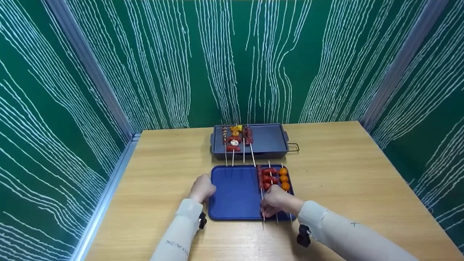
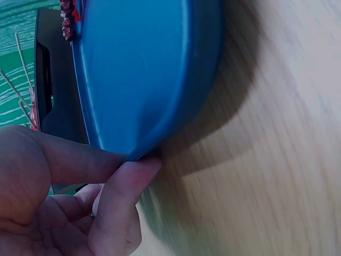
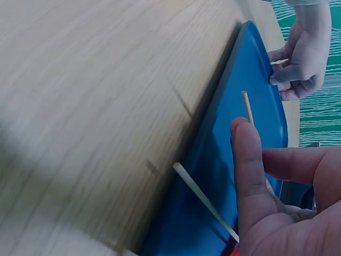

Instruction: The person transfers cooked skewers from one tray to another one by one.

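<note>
A blue tray (image 1: pixel 232 195) lies on the table, and my left hand (image 1: pixel 203 187) pinches its left rim between thumb and finger, plain in the left wrist view at the tray edge (image 2: pixel 176 101). My right hand (image 1: pixel 279 201) pinches the bare stick of a dark red meat skewer (image 1: pixel 260 176) over the tray's right half; the stick's end (image 3: pixel 246 104) pokes past the fingers in the right wrist view. Right of it, on the tray, are a skewer of red sausage pieces (image 1: pixel 270 171), partly hidden by the hand, and one of orange balls (image 1: pixel 284 179).
Behind the tray stands a dark grill pan (image 1: pixel 268 139) with a wire handle (image 1: pixel 294 147) on its right. Several skewers (image 1: pixel 233 148) lie in its left half, their sticks jutting over the front edge. A green wall with white lines (image 1: pixel 232 65) rises behind the table.
</note>
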{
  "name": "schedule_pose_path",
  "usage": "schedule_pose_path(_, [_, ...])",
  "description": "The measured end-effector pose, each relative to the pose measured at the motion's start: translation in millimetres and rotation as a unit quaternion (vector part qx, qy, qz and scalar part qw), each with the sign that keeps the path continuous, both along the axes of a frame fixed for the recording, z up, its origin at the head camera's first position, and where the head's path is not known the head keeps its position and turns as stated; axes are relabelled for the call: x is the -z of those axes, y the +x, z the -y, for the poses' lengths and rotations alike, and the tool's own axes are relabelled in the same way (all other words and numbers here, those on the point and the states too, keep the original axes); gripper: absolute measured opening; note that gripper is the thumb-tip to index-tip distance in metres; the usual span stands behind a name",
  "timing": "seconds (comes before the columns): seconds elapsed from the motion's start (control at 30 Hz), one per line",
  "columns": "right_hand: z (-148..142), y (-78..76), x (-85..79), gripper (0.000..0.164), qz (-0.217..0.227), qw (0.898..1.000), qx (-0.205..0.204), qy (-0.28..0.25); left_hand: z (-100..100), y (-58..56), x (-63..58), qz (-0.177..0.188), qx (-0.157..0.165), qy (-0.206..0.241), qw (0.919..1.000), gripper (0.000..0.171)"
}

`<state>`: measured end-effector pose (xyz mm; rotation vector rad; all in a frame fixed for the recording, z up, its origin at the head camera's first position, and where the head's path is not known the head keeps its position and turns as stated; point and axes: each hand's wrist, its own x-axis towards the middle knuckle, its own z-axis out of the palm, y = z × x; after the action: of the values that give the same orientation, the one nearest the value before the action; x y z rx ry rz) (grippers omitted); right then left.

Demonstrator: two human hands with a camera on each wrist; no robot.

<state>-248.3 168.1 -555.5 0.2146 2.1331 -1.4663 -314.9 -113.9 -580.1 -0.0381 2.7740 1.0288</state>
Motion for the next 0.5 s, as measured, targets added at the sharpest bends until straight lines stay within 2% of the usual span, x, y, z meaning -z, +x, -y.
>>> schedule_pose_path(0.13, [1.9,0.2,2.4,0.024,-0.011,0.999,0.008,0.031,-0.5,-0.6,0.8,0.001,-0.003,-0.003,1.0000,0.013])
schedule_pose_path(0.27, [3.6,0.6,4.0,0.019,-0.025,0.997,0.011,0.066,-1.7,1.9,-1.4,0.002,-0.004,-0.004,1.0000,0.013])
schedule_pose_path(0.5, [5.1,0.7,4.4,0.020,-0.029,0.996,0.005,0.086,-1.7,1.5,-1.1,0.005,-0.008,-0.002,1.0000,0.012])
